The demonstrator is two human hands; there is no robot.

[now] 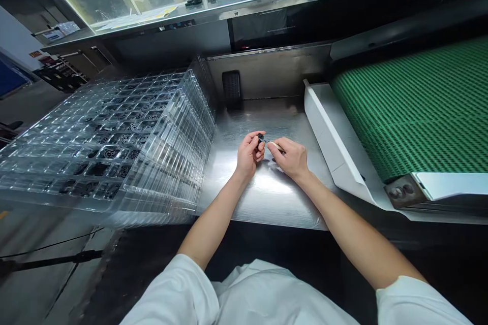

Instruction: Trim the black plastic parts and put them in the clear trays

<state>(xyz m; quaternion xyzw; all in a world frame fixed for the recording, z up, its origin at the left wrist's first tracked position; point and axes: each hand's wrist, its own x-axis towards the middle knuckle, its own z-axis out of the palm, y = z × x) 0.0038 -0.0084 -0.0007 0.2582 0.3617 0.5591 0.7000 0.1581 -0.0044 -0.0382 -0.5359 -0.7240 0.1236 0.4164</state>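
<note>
Above the steel bench [267,188], my left hand [249,155] pinches a small black part [261,138] between thumb and fingertips. My right hand [290,158] holds a slender pale stick [276,147], whose thin metal-looking tip reaches the black part. The two hands are close together, and the fingers hide most of the part. I cannot make out its exact shape.
A tall stack of clear plastic blister trays [114,147] holding dark round parts stands left of the bench. A white angled guard [331,132] edges a green conveyor belt [415,106] on the right. A black ribbed pad [232,89] stands against the back wall.
</note>
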